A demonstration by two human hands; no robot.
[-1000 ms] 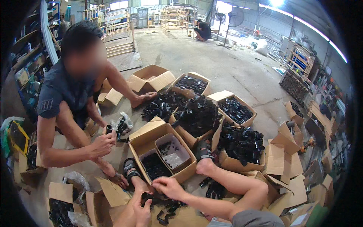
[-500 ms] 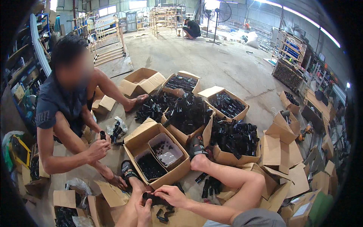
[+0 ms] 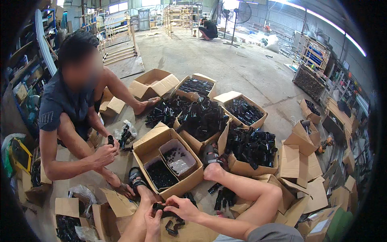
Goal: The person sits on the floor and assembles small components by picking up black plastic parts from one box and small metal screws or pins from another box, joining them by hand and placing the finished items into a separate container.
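Between my legs, my left hand (image 3: 152, 222) grips a short black plastic pipe fitting (image 3: 158, 206), its round open end facing up. My right hand (image 3: 183, 208) meets it from the right, fingers pinched together at the fitting's side; whatever they hold is too small to make out. Below them, a few loose black fittings (image 3: 174, 226) lie on cardboard. Just beyond my hands stands a cardboard box (image 3: 189, 183) with two plastic bins inside. The nearer bin holds many small black pieces (image 3: 161, 176); the farther bin (image 3: 183, 164) has fewer, scattered over its pale bottom.
Cardboard boxes heaped with black fittings (image 3: 201, 121) (image 3: 252, 147) stand beyond and to the right. At left a seated co-worker (image 3: 72, 105) holds a black tube (image 3: 110, 140). Flattened cartons (image 3: 296, 163) lie at right. Farther back are a crouching person (image 3: 209, 30) and fans (image 3: 238, 18).
My right fingers have shifted slightly at the fitting, which my left hand still grips. The whole view has moved a little. The co-worker's hands remain around the tube.
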